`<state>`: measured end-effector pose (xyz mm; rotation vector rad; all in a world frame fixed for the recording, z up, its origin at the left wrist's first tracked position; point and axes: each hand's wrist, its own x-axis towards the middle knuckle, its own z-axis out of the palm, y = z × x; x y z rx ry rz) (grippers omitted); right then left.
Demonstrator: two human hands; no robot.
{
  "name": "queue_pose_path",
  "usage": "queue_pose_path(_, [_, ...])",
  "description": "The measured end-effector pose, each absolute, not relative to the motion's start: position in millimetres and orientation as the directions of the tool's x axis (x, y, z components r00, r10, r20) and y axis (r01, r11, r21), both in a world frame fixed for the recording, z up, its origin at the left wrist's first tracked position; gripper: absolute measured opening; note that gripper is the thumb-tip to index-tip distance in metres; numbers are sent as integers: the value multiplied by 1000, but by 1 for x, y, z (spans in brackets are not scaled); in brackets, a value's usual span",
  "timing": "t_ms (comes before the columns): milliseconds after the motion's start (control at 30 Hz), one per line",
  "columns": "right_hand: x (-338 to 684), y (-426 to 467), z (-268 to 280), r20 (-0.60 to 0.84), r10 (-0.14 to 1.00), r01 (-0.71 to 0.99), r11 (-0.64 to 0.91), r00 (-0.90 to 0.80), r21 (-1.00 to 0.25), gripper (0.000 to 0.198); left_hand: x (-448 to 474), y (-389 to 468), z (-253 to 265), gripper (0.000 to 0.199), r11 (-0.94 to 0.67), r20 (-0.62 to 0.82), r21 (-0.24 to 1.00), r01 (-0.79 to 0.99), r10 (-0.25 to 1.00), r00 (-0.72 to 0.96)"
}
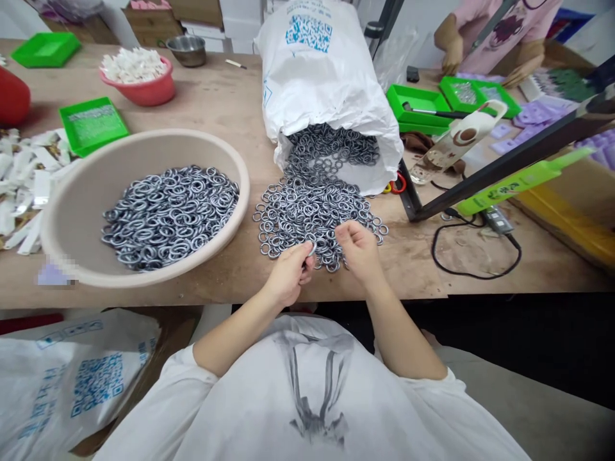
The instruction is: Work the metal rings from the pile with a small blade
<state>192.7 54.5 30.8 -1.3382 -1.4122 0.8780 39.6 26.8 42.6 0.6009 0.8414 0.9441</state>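
Note:
My left hand [291, 270] pinches a grey ring [311, 248] between thumb and fingers, at the near edge of a loose pile of rings [307, 214]. My right hand [358, 248] is closed over the pile's right side; whatever its fingertips hold, if anything, I cannot make out. Behind the pile a white sack [321, 83] lies with its mouth towards me, and more rings spill out of it. Left of my hands stands a wide beige basin [77, 192] partly filled with similar rings.
White plastic pieces [29, 186] lie at far left, near green trays [93, 125] and a pink bowl [166, 86]. A dark metal bar [504, 153], a bottle [459, 141] and a black cable [435, 250] are on the right. Another person [500, 32] works at the back right.

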Motion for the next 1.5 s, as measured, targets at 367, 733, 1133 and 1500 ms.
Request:
queue_pose_path(367, [180,97,30,199,979,646,182,-49,-741,28,-32,35,89,31,-137,126,950,279,990,58])
queue_pose_path(733, [170,140,22,10,988,971,153,-154,-184,25,-95,69,99,29,58,364,319,946,914,-178])
queue_pose_path(1133, [191,121,25,38,991,509,99,-130,-855,19,-53,54,92,28,-242,415,595,766,909,-35])
queue_pose_path(1500, [173,51,37,41,998,-43,43,47,-998,40,28,59,36,28,9,2,999,-36,957,292])
